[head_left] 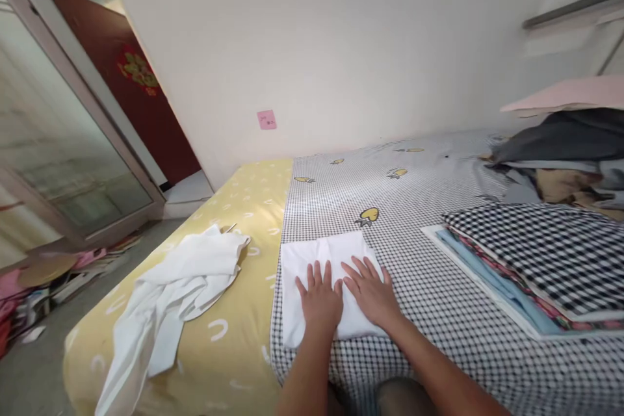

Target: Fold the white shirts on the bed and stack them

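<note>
Your left hand (319, 304) and right hand (373, 294) lie spread on folded white cloth (296, 263); likely soft, light; grip its edge nearest the yellow sheet (244, 338).

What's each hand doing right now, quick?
Left hand: open, palm down on the folded white cloth, gripping nothing.
Right hand: open, palm down on the same cloth, gripping nothing.

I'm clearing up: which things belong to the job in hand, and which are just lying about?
In the job:
Folded white cloth, under left hand and right hand
Folded pile, probably
Loose white garment, probably

Just lying about, apparently:
Heap at far right
Floor clutter
</note>
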A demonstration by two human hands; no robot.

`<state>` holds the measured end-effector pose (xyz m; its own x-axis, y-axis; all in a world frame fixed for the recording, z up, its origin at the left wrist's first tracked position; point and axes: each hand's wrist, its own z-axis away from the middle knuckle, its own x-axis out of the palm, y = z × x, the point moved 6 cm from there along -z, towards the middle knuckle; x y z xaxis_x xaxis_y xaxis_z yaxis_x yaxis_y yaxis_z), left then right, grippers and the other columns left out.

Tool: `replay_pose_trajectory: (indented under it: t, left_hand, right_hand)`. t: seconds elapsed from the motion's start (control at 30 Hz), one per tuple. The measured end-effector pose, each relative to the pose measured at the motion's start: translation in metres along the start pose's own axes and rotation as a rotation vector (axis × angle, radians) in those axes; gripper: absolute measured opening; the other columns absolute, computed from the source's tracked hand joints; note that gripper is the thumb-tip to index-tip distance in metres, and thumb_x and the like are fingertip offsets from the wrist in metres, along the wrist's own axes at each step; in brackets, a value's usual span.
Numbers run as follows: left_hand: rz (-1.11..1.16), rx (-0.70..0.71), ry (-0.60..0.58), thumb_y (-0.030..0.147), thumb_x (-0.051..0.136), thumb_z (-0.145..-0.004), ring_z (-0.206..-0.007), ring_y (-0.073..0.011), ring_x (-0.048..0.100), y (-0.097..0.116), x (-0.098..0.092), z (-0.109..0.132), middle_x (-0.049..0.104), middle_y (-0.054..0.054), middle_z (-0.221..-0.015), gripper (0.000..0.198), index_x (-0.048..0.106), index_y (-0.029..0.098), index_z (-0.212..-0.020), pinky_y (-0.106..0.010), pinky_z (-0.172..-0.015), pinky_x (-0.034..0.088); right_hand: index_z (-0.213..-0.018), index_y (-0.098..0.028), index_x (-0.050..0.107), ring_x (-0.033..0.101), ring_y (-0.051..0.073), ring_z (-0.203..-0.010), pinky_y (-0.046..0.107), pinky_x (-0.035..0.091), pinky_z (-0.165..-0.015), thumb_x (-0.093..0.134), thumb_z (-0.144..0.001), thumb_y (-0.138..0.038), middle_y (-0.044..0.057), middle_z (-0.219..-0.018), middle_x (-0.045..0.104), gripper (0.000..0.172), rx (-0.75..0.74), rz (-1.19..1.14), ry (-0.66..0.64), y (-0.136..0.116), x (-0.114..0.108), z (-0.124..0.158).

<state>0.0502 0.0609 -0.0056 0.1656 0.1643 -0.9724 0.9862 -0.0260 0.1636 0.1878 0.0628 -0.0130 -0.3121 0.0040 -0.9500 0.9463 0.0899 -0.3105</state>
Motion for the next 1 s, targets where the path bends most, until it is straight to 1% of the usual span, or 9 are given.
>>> replay_pose_trajectory:
  t: [0.1,0.3,0.5,0.6,0.7,0.87,0.93,1.0]
  left_hand:
    - [0.038,-0.009,0.001,0.05,0.028,-0.103,-0.155,-0.0297,0.027,0.0,0.0,0.003,0.033,-0.005,-0.166,0.058,0.036,0.03,-0.157,-0.068,-0.125,0.02]
    - [0.122,0.002,-0.028,0.054,0.026,-0.103,-0.157,-0.0282,0.023,0.001,-0.009,0.008,0.03,-0.006,-0.167,0.06,0.035,0.03,-0.157,-0.065,-0.126,0.018]
    - [0.129,0.037,-0.074,0.053,0.024,-0.103,-0.158,-0.026,0.022,-0.008,-0.01,0.008,0.03,-0.002,-0.167,0.06,0.035,0.031,-0.157,-0.063,-0.128,0.016]
    - [0.127,0.034,-0.075,0.051,0.024,-0.103,-0.158,-0.0256,0.02,-0.019,-0.011,0.009,0.03,0.001,-0.167,0.059,0.035,0.032,-0.158,-0.061,-0.129,0.014]
    - [0.114,-0.009,-0.07,0.05,0.024,-0.103,-0.158,-0.0258,0.019,-0.038,-0.014,0.012,0.028,0.003,-0.168,0.059,0.034,0.031,-0.158,-0.061,-0.129,0.012]
    - [0.074,-0.122,-0.071,0.045,0.028,-0.103,-0.158,-0.0261,0.018,-0.072,-0.023,0.019,0.026,0.004,-0.169,0.058,0.035,0.03,-0.158,-0.056,-0.13,0.017]
    - [0.07,-0.138,-0.08,0.044,0.028,-0.103,-0.158,-0.0263,0.02,-0.08,-0.026,0.021,0.026,0.003,-0.169,0.057,0.034,0.029,-0.158,-0.058,-0.129,0.018]
    - [0.065,-0.142,-0.088,0.044,0.027,-0.104,-0.158,-0.0253,0.02,-0.084,-0.027,0.022,0.025,0.003,-0.169,0.057,0.033,0.029,-0.159,-0.059,-0.129,0.017]
  right_hand:
    - [-0.157,-0.042,0.037,0.017,0.026,-0.158,0.061,0.014,-0.124,0.019,-0.106,-0.054,-0.004,-0.169,0.029,0.055,0.005,0.035,-0.033,0.001,-0.003,-0.002]
    - [-0.158,-0.043,0.036,0.018,0.024,-0.158,0.061,0.015,-0.124,0.02,-0.106,-0.053,-0.005,-0.17,0.027,0.055,0.034,0.09,-0.041,0.0,-0.002,-0.001]
    - [-0.158,-0.043,0.034,0.018,0.024,-0.158,0.061,0.017,-0.124,0.02,-0.106,-0.052,-0.005,-0.17,0.027,0.054,0.031,0.104,-0.043,0.003,0.001,-0.003]
    - [-0.158,-0.044,0.034,0.017,0.024,-0.158,0.061,0.016,-0.124,0.02,-0.106,-0.051,-0.006,-0.17,0.027,0.054,0.033,0.103,-0.035,0.003,0.001,-0.003]
    - [-0.158,-0.044,0.034,0.018,0.024,-0.158,0.061,0.016,-0.124,0.02,-0.107,-0.05,-0.005,-0.17,0.027,0.054,0.035,0.11,-0.037,0.003,-0.001,-0.002]
    - [-0.158,-0.044,0.035,0.018,0.023,-0.158,0.059,0.016,-0.125,0.02,-0.107,-0.051,-0.006,-0.17,0.027,0.053,0.039,0.104,-0.034,0.003,-0.002,-0.002]
    - [-0.158,-0.044,0.035,0.018,0.023,-0.158,0.059,0.016,-0.124,0.02,-0.107,-0.051,-0.006,-0.17,0.027,0.054,0.033,0.097,-0.024,0.003,-0.002,-0.002]
    - [-0.157,-0.044,0.035,0.019,0.024,-0.157,0.06,0.016,-0.124,0.02,-0.107,-0.051,-0.006,-0.169,0.029,0.053,0.03,0.092,-0.016,0.003,-0.002,-0.003]
